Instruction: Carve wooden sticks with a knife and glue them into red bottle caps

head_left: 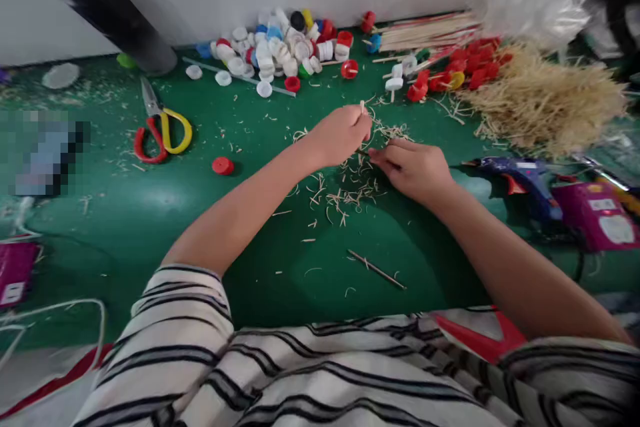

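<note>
My left hand [343,133] is closed around a short pale wooden stick [363,107], whose tip stands up above the thumb. Just to the right, my right hand [417,167] pinches a thin dark tool [362,152]. Its end points toward my left hand, and its exact kind is too small to make out. Curled wood shavings [350,197] lie under and around both hands. Nearer to me rests a thin metal rod [377,270], lying slantwise on the green table. A red bottle cap [223,165] sits left of my left forearm.
A heap of bottle caps [285,47] lies along the wall, with wooden sticks [425,33] to its right. Red caps [470,67] and a shavings pile [550,100] follow. A glue gun [525,180] is at right, scissors [159,123] at left. The green table [280,293] extends toward me.
</note>
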{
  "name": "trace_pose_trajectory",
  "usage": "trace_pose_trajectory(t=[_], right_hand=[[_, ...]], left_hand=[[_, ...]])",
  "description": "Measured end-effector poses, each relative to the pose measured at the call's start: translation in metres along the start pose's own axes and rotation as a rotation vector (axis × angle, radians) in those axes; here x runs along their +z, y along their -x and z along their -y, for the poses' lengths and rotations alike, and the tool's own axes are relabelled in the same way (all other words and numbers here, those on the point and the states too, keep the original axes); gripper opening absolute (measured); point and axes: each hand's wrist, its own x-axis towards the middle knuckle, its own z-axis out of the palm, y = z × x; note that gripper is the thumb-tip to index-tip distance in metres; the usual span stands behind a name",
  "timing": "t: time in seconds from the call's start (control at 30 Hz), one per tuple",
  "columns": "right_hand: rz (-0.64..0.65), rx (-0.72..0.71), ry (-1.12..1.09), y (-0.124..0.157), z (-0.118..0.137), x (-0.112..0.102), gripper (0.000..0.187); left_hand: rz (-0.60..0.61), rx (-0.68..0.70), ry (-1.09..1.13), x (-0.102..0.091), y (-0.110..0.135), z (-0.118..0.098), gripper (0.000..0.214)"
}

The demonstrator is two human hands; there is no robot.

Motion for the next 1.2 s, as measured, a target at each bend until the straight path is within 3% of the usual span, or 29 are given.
trace_pose_trajectory(t=[0.27,0.6,1.2], right_hand=[[-0.006,0.050,0.055,-0.008,0.005,-0.008,0.044],[0.011,0.094,0.011,-0.006,0.005,-0.003,0.036],[0.211,0.056,0.082,0.001,0.009,-0.012,0.050]], left_hand=[[-0.006,0.013,-0.030,0.001,0.002,-0.011,0.041],[-0.023,0.041,-0.037,0.003,-0.006,0.003,0.044],[0.013,-0.033,-0.011,-0.005,0.003,-0.003,0.042]])
